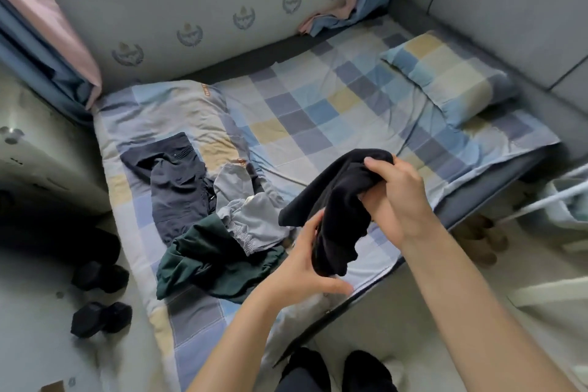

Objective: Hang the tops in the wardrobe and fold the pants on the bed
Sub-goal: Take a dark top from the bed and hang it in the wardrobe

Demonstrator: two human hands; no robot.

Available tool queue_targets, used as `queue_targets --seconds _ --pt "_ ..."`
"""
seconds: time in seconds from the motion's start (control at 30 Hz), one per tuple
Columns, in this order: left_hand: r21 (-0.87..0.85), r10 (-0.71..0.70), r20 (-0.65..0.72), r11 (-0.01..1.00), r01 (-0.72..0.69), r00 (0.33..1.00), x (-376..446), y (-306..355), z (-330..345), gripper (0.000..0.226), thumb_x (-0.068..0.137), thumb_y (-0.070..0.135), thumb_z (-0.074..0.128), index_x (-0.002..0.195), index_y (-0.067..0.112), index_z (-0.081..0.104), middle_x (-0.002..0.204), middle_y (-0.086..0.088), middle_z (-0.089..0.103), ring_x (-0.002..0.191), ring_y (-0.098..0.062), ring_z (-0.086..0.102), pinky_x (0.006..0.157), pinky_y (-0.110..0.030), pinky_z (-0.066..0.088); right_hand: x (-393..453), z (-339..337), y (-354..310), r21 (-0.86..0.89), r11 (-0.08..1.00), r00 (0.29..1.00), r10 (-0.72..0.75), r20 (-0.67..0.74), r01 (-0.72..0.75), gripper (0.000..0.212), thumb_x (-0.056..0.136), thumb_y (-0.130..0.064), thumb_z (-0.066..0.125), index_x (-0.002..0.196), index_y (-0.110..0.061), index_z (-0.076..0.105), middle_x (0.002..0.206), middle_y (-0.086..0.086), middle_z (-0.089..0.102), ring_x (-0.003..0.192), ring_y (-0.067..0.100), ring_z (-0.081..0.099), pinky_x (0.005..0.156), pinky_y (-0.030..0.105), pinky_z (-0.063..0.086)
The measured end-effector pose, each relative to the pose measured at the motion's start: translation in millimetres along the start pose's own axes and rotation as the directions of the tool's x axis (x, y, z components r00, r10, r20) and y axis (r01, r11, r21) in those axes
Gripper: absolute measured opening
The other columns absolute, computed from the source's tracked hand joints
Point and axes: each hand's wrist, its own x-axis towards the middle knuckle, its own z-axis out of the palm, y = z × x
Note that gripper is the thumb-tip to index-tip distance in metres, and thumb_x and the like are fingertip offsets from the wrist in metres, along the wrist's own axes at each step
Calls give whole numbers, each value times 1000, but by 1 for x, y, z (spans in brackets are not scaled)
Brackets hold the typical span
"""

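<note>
Held a black garment [337,200] above the bed [318,111] in both hands, left hand [305,261] and right hand [397,194] clamped on it (top or pants unclear), probably needing shaking out next.

- soft, even daylight; bed [318,111] mid-bright, no hard shadows.
- left floor [38,264] dim, dark items there lose detail.
- wide-angle bend at edges, wall lines curve.
- slight overall softness, corners blurrier; no glare.
- black garment [337,210] nearly featureless, folds barely readable.
</note>
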Motion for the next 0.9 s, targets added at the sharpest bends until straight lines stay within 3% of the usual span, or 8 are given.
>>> queue_targets --seconds 0.1,0.17,0.27,0.4,0.5,0.67,0.77,0.9 --pt "135 53 -138 990 -35 989 20 24 23 33 92 12 62 106 41 63 105 24 62 97 4 58 83 -23 44 -5 -35 -24 83 994 996 -68 -50 72 19 94 3 44 112 -2 48 90 15 52 78 23 56 69 30 50" --pt "90 22 -273 996 3 962 31 32 27 35 97 8 51 80 35 65 73 16 61 68 -2 54 64 -25 42 -7 -58 -35 84 990 989 -102 -107 111 20 94 0 47 113 -1 50 90 16 57 77 22 62 65 30 53" --pt "-68 -71 -402 997 47 913 49 55 29 28 99 7 44 82 17 64 69 0 57 66 -16 52 59 -31 41 -15 -107 -60 -53 986 949 -168 -268 160 17 93 -6 54 110 -2 54 96 13 64 82 20 66 62 30 54" --pt "38 12 -332 999 0 943 80 122 54 34 98 7 43 85 22 71 78 -1 70 75 -18 63 66 -31 47 -29 -181 -93 -458 872 867 -354 -350 171 13 88 -10 64 86 -20 55 78 -1 65 61 1 64 51 19 49" --pt "106 55 -233 994 -31 971 98 173 83 40 98 15 46 80 34 76 80 4 75 75 -10 70 64 -19 54 -33 -225 -112 -665 738 806 -460 -372 114 16 82 -21 70 82 -25 55 76 -6 61 58 -4 60 51 17 49" --pt "82 2 -28 997 0 1000 115 215 171 31 97 21 51 81 27 78 80 -7 75 73 -19 73 60 -31 59 -53 -290 -147 -445 889 801 -341 -493 105 23 86 -20 66 106 -23 55 109 9 61 85 19 65 60 29 53" --pt "26 -32 81 999 30 996 122 214 229 28 99 27 53 90 17 77 77 -6 73 65 -16 69 51 -21 49 -79 -310 -155 -385 908 869 -320 -379 166 24 88 -11 64 107 -23 58 110 3 65 92 13 68 70 28 58" --pt "151 -24 162 989 -1 986 135 210 306 35 97 29 55 82 0 67 68 -7 60 60 -17 56 57 -31 42 -112 -328 -157 -554 819 975 -216 -59 149 15 91 -13 63 97 -26 66 96 -12 72 93 0 67 74 17 53"
